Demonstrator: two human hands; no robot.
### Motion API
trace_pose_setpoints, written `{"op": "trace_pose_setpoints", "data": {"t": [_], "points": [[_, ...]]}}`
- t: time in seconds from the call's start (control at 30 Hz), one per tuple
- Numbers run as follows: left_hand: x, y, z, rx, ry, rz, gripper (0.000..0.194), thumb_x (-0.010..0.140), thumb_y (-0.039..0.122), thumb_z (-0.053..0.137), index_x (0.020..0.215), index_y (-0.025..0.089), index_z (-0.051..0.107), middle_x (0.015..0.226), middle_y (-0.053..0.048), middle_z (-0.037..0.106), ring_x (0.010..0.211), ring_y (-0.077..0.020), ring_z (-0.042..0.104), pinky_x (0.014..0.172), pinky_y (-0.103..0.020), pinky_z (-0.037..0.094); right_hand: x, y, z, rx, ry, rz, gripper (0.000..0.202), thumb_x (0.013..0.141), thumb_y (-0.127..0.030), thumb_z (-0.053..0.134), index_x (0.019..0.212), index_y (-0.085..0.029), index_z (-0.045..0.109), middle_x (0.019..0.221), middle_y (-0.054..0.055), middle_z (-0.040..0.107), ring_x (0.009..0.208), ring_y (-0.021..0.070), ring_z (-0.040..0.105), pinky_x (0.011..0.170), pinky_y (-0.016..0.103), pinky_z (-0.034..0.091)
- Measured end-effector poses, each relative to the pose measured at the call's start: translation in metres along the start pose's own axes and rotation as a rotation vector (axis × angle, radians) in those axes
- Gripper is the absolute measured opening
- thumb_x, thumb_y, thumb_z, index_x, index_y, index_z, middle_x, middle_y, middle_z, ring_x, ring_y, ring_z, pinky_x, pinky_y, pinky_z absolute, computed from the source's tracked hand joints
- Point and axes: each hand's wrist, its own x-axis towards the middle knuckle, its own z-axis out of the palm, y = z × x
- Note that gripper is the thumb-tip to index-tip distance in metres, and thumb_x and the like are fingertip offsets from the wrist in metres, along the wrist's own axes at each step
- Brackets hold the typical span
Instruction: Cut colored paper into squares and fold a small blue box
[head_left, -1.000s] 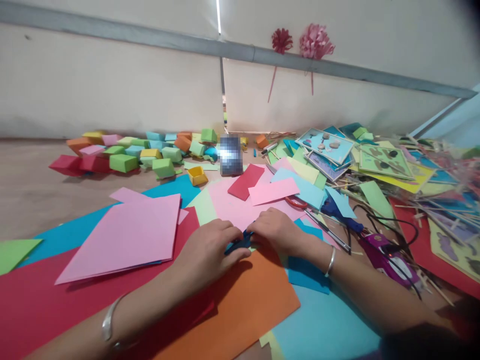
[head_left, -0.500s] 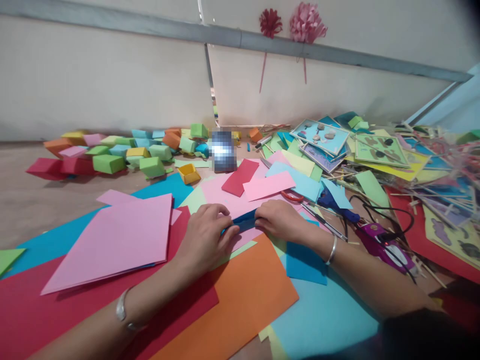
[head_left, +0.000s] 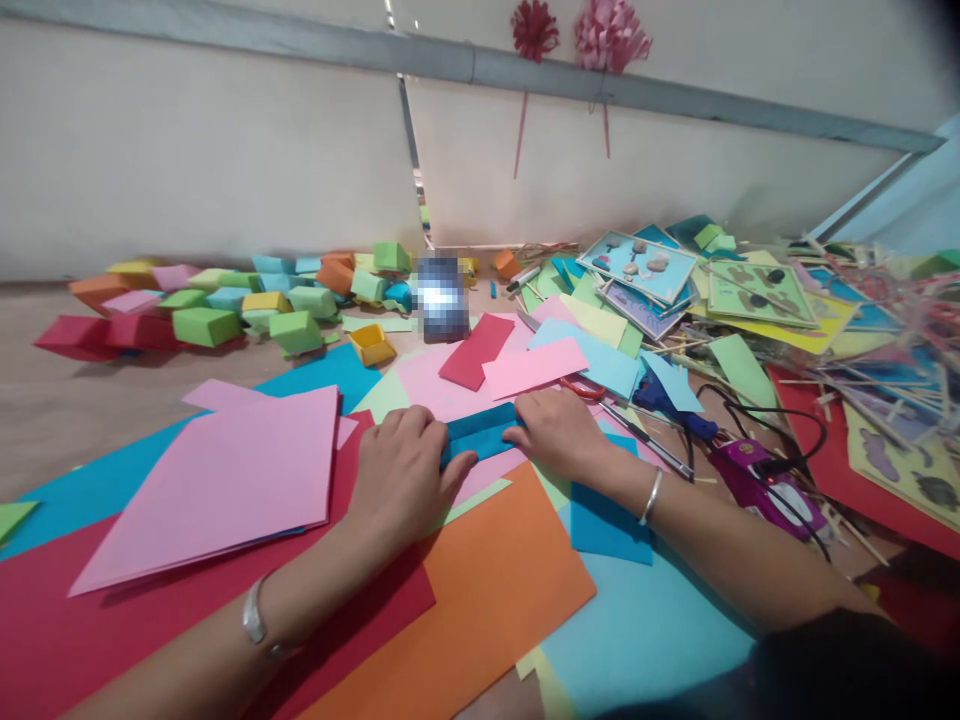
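Observation:
A folded strip of blue paper [head_left: 481, 432] stretches between my two hands, its long edges raised so that it looks like a shallow trough. My left hand [head_left: 401, 475] grips its left end, thumb towards me and fingers behind. At the other end, my right hand [head_left: 559, 435] pinches the paper between thumb and fingers. Pink sheets lie under the strip, and an orange sheet [head_left: 487, 590] is just in front of it. Beyond my right hand rest a pink paper strip [head_left: 536, 368] and red-handled scissors [head_left: 583, 389], partly covered by paper.
Folded paper boxes [head_left: 206, 326] in many colours line the wall on the left. A pink paper stack [head_left: 225, 480] lies left of my hands. To the right are a blue glue gun [head_left: 679, 412], a purple device [head_left: 765, 485] with a cord, and decorated cards [head_left: 637, 265].
The blue paper has opened from a narrow folded strip into a wider trough, showing more of its inner face. Both hands still hold its ends; the view has shifted slightly.

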Motion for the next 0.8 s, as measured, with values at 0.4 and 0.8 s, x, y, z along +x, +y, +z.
{"op": "trace_pose_setpoints", "data": {"t": [0.4, 0.8], "points": [[-0.013, 0.005, 0.008, -0.103, 0.261, 0.285, 0.030, 0.098, 0.024, 0.049, 0.116, 0.034, 0.071, 0.149, -0.013, 0.046, 0.138, -0.0413, 0.040, 0.105, -0.059, 0.036, -0.001, 0.004, 0.010, -0.094, 0.173, -0.200, 0.022, 0.099, -0.025, 0.056, 0.082, -0.015, 0.066, 0.082, 0.010, 0.063, 0.078, 0.0218, 0.045, 0.063, 0.035, 0.018], [-0.021, 0.007, 0.011, -0.104, 0.137, 0.305, 0.048, 0.082, 0.041, 0.075, 0.126, 0.024, 0.068, 0.157, -0.013, 0.044, 0.148, -0.0429, 0.026, 0.119, -0.066, 0.008, -0.031, -0.036, -0.017, -0.177, -0.173, -0.254, 0.026, 0.093, -0.007, 0.046, 0.095, -0.012, 0.072, 0.082, 0.012, 0.067, 0.074, 0.0223, 0.052, 0.061, 0.036, 0.026]]}}
